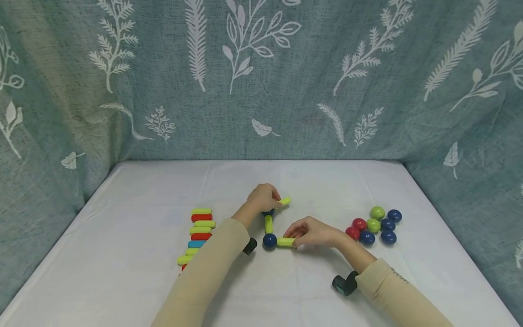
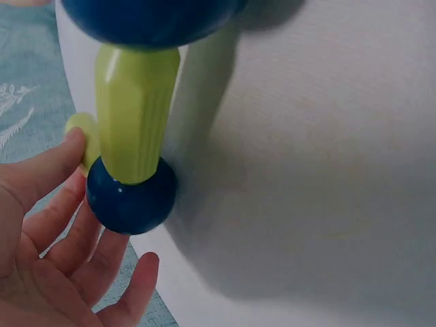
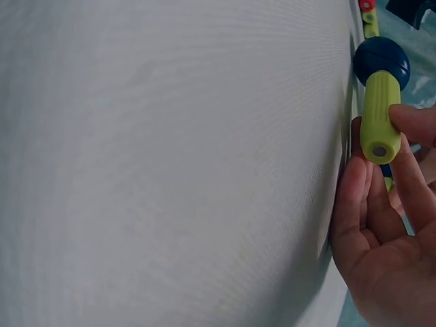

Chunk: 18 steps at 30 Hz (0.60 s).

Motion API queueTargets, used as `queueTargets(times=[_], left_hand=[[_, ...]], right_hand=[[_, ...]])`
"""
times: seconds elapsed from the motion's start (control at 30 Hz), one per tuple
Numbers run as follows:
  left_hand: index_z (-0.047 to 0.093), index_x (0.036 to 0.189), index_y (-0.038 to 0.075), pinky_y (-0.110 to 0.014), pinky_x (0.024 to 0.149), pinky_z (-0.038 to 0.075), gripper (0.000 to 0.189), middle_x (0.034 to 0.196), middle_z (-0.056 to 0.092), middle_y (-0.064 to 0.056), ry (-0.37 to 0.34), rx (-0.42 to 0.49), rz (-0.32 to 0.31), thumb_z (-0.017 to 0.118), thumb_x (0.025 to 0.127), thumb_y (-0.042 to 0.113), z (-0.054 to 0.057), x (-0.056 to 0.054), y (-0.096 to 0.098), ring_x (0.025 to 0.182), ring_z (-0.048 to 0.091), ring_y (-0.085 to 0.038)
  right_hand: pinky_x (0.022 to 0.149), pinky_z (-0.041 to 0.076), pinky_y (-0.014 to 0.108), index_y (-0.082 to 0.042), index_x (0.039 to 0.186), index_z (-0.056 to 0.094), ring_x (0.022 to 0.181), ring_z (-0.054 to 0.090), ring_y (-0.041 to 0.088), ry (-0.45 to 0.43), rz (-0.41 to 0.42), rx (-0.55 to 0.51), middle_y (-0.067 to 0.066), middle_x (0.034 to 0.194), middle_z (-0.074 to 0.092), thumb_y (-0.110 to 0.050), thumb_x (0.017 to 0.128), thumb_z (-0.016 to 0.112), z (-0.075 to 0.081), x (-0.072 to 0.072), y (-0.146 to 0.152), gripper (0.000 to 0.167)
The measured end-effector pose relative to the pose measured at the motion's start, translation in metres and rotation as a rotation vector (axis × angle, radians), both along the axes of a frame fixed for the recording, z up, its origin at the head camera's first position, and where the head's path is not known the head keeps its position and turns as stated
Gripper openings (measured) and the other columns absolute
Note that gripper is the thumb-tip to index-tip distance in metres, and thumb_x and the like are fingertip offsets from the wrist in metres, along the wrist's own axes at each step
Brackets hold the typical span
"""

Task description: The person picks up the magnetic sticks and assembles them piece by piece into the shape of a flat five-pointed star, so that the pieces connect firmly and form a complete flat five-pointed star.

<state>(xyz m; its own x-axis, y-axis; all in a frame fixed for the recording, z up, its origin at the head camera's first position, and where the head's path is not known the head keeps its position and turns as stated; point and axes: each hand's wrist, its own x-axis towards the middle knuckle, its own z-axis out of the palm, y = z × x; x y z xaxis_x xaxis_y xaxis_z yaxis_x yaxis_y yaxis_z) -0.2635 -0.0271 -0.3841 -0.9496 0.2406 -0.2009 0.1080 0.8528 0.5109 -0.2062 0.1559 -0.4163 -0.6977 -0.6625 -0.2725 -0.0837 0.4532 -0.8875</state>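
A blue ball [image 1: 269,241] sits mid-table, joined by an upright-in-view lime rod [image 1: 268,224] to a second blue ball [image 1: 268,212] farther back. My left hand [image 1: 263,197] pinches another lime rod [image 1: 285,201] at that far ball, partly covering it; in the left wrist view the thumb presses this rod beside the ball [image 2: 133,201]. My right hand [image 1: 315,232] grips a third lime rod [image 1: 284,242], whose left end meets the near ball. In the right wrist view, this rod [image 3: 380,112] shows a grey disc at its free end, thumb and fingers around it.
A column of lime, red and blue rods [image 1: 200,230] lies left, partly hidden behind the left sleeve [image 1: 208,272]. Several red, green and blue balls [image 1: 373,225] are grouped at right. A patterned curtain [image 1: 261,113] hangs behind the white table [image 1: 122,254].
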Motion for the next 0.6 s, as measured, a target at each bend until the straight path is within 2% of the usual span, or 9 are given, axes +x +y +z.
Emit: queueTargets(times=[0.1,0.23,0.4,0.5,0.6], left_hand=[[0.069,0.095,0.009,-0.027,0.067,0.046,0.019,0.084,0.063,0.000,-0.005,-0.021,0.003,0.070,0.082,0.022,0.000,0.001,-0.002,0.077,0.056,-0.014],[0.068,0.099,0.009,-0.028,0.072,0.047,0.020,0.090,0.064,-0.001,-0.013,-0.022,-0.044,0.070,0.081,0.018,0.000,0.004,-0.009,0.083,0.058,-0.016],[0.065,0.106,0.004,-0.030,0.081,0.047,0.029,0.098,0.066,-0.006,-0.039,0.065,-0.099,0.069,0.077,0.006,0.002,0.010,-0.018,0.093,0.060,-0.020],[0.065,0.104,0.002,-0.030,0.082,0.047,0.028,0.099,0.066,-0.008,-0.030,0.109,-0.085,0.071,0.077,0.007,0.002,0.014,-0.024,0.095,0.060,-0.021],[0.068,0.094,0.004,-0.029,0.079,0.048,0.022,0.093,0.067,-0.006,0.003,0.115,-0.051,0.075,0.076,0.013,0.001,0.017,-0.029,0.090,0.060,-0.019]], right_hand=[[0.073,0.047,0.023,0.003,0.104,0.065,0.080,0.056,0.012,-0.003,-0.001,0.005,0.006,0.095,0.066,-0.002,0.078,0.065,0.000,-0.001,-0.001,0.027],[0.074,0.048,0.024,0.003,0.105,0.065,0.080,0.056,0.013,-0.004,0.003,0.002,0.006,0.095,0.065,-0.003,0.078,0.066,0.000,-0.001,-0.002,0.027],[0.074,0.048,0.025,0.002,0.104,0.066,0.081,0.056,0.013,0.012,-0.007,0.005,0.006,0.096,0.066,-0.003,0.078,0.066,0.000,0.000,-0.001,0.026],[0.073,0.049,0.025,0.002,0.102,0.067,0.081,0.058,0.013,0.023,-0.024,0.008,0.006,0.096,0.066,-0.003,0.078,0.067,0.000,0.000,0.001,0.024],[0.073,0.050,0.026,0.001,0.100,0.067,0.081,0.059,0.014,0.042,-0.031,0.006,0.006,0.096,0.067,-0.005,0.078,0.068,0.000,0.000,0.003,0.023]])
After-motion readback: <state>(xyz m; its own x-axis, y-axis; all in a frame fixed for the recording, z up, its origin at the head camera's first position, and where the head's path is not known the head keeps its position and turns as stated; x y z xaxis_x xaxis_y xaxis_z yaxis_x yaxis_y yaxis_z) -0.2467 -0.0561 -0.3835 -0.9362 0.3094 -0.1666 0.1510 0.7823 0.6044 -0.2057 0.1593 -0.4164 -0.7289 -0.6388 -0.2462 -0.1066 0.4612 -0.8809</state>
